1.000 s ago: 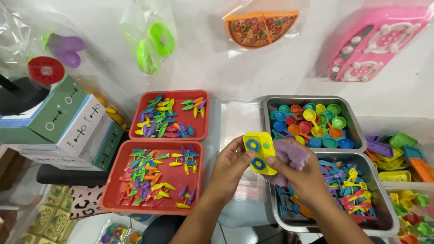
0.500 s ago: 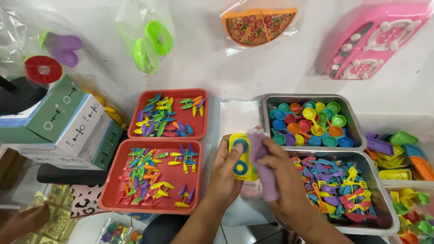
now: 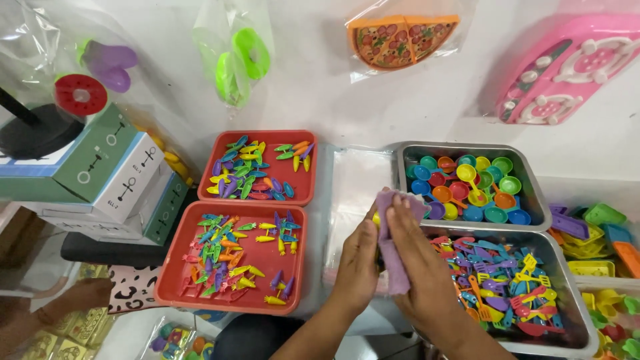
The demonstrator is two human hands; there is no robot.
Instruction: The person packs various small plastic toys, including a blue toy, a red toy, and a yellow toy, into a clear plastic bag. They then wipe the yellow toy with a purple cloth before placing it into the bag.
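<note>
My left hand (image 3: 357,267) holds a small yellow toy piece with blue rings, almost wholly hidden between my hands; only a sliver of yellow (image 3: 377,219) shows. My right hand (image 3: 420,263) presses a lilac cloth (image 3: 395,250) flat against it. Both hands meet over a stack of clear plastic bags (image 3: 357,183), between the red trays and the metal trays.
Two red trays (image 3: 179,280) of tiny coloured toy vegetables lie at left. A metal tray (image 3: 533,200) holds toy pans, another (image 3: 570,287) toy utensils. Boxes (image 3: 113,177) stand far left. Bagged toys hang on the wall. Another person's hand (image 3: 87,293) is at lower left.
The yellow piece has turned edge-on and is now covered by the cloth and my right hand; both hands have shifted slightly left and closer together.
</note>
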